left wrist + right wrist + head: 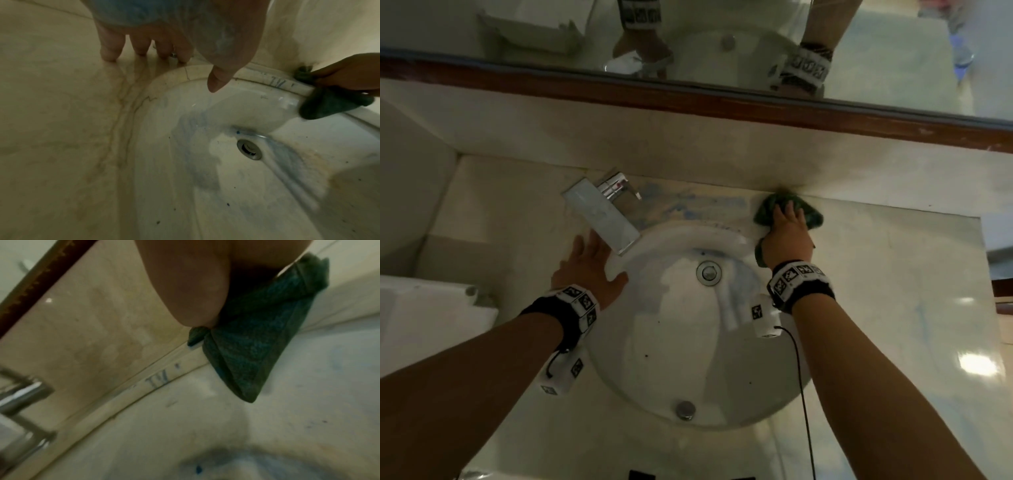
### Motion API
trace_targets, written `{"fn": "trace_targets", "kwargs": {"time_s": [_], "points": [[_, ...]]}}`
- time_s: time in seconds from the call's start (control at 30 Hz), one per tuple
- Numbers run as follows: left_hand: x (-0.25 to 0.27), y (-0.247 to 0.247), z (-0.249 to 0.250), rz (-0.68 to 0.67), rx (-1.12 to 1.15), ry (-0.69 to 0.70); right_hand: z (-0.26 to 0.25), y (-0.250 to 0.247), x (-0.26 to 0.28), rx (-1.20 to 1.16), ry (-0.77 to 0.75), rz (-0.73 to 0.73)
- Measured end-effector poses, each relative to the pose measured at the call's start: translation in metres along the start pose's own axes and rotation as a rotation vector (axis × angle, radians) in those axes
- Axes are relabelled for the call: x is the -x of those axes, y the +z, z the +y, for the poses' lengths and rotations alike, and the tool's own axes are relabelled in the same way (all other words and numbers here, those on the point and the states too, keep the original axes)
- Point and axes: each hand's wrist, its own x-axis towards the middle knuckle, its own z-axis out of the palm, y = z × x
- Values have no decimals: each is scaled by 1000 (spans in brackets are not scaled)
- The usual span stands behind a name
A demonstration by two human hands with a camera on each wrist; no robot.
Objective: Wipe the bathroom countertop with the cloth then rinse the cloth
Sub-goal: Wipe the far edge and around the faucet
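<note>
A bunched dark green cloth (pixel 766 211) lies on the beige countertop (pixel 893 274) against the back wall, right of the faucet. My right hand (pixel 787 228) grips it from above, fingers curled over the bundle, and presses it down. In the right wrist view the thumb (pixel 195 288) pinches the cloth (pixel 257 345), and one corner hangs over the basin rim. The left wrist view shows the same cloth (pixel 329 104). My left hand (pixel 589 263) rests flat and holds nothing, on the counter left of the sink (pixel 688 359), with its fingers (pixel 111 48) straight.
A chrome faucet (pixel 606 212) juts over the basin's back left. Blue smears (pixel 688 205) mark the counter between faucet and cloth, and also the basin. The drain (pixel 708 272) sits mid-basin. A wood-framed mirror (pixel 722 102) runs above. A white fixture (pixel 431 308) stands at left.
</note>
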Motion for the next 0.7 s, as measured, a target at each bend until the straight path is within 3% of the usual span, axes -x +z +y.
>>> {"fn": "trace_targets", "kwargs": {"time_s": [0.13,0.23,0.33,0.47,0.7], "points": [[8,-5,-13,-60,5,70,-62,14,1,58,-190,-62],[17,0,-21,-105,-43,25,-117,34,6,88,-367,-116],[18,1,-26,-163,-49,26,-149,47,8,81,-437,-187],[16,0,-29,-163,-12,40,-122,44,3,78,-461,-167],[20,1,-28,-143,-17,46,-9,11,5,-5,-135,-15]]}}
